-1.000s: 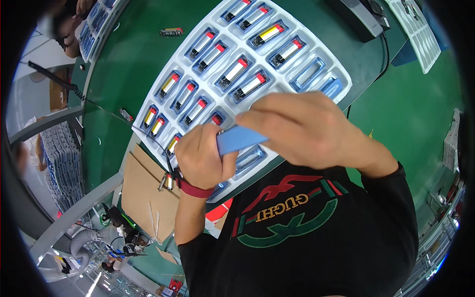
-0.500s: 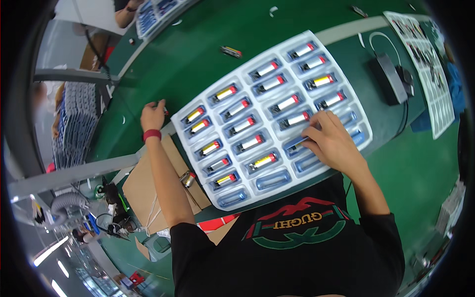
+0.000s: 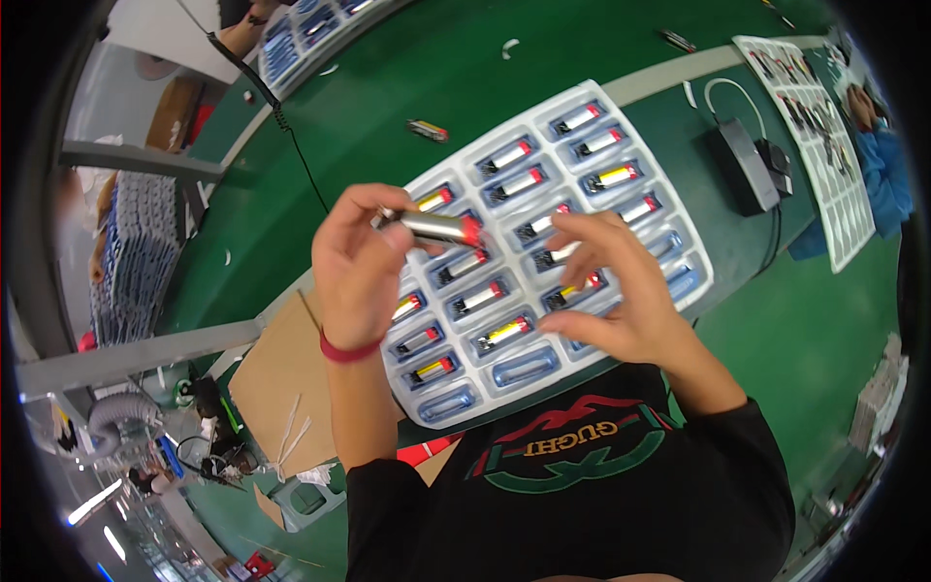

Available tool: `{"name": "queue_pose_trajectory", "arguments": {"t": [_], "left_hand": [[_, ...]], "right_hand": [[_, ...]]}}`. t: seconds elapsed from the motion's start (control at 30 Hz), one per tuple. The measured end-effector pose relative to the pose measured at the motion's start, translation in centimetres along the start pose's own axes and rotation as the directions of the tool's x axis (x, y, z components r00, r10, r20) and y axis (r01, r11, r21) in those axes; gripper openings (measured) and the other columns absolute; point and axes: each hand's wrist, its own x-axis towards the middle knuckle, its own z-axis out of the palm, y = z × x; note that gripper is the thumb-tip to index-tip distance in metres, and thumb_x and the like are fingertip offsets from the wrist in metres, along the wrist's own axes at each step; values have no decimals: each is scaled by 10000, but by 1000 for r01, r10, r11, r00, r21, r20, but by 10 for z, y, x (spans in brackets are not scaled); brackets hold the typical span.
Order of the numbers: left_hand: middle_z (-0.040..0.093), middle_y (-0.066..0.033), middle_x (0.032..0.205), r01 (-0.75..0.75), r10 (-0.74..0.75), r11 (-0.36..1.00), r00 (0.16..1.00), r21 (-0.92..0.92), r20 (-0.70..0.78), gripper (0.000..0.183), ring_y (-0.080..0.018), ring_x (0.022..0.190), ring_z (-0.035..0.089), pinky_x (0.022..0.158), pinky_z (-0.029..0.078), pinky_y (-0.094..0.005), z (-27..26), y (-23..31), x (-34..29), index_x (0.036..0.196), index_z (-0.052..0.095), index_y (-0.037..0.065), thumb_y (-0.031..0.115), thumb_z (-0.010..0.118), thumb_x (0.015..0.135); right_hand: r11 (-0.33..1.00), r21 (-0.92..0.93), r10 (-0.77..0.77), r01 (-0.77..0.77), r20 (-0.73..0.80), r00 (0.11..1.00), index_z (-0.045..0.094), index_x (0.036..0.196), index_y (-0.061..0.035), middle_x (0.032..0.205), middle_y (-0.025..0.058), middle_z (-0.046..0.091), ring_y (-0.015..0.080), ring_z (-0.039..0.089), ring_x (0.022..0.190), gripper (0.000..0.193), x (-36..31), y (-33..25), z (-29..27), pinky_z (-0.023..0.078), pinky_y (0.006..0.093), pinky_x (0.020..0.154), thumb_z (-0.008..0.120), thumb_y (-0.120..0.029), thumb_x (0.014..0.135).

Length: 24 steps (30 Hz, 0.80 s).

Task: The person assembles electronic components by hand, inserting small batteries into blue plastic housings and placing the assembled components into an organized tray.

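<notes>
My left hand (image 3: pixel 359 276), wearing a red band at the wrist, grips a silver battery cell (image 3: pixel 438 228) with a red end. It holds the cell tilted above the left side of a white moulded tray (image 3: pixel 492 383). My right hand (image 3: pixel 621 291) hovers over the tray's near right part, fingers apart and nothing in them. Below those fingers a yellow-and-silver cell (image 3: pixel 572 289) lies in a slot. Several similar red-ended cells fill other slots; a vacant slot (image 3: pixel 525 368) shows at the near edge. My left hand covers part of the tray.
Beyond the tray, a loose cell (image 3: pixel 428 130) lies on the green table. A black power adapter (image 3: pixel 747 165) with cables sits to the right, beside another tray (image 3: pixel 842 209). Cardboard (image 3: pixel 281 373) is at the left, near stacked trays (image 3: pixel 136 262). Another person's hand (image 3: pixel 242 34) is at far left.
My left hand has come from the table left of the tray to above it, with a cell in its grip. My right hand has lifted off a slot and opened, leaving a cell there.
</notes>
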Motion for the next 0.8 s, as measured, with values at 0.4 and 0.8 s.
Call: {"name": "queue_pose_trajectory", "arguments": {"t": [0.4, 0.8], "left_hand": [[616, -248, 1065, -29, 31, 1000, 981, -12, 191, 286, -283, 1031, 630, 929, 498, -398, 43, -10, -27, 1101, 495, -81, -15, 575, 835], [661, -192, 968, -127, 40, 953, 953, 274, 300, 140, -210, 873, 654, 822, 519, -321, 46, -2, -20, 971, 572, -51, -60, 560, 832]], "right_hand": [[917, 395, 102, -53, -105, 989, 621, 1080, 75, 853, 85, 614, 106, 574, 745, 297, -5, -4, 1, 461, 230, 653, 705, 29, 800], [880, 474, 48, 29, -151, 987, 612, 1102, 55, 885, 45, 597, 65, 549, 738, 303, -10, 4, -4, 457, 201, 644, 693, 49, 810]]}}
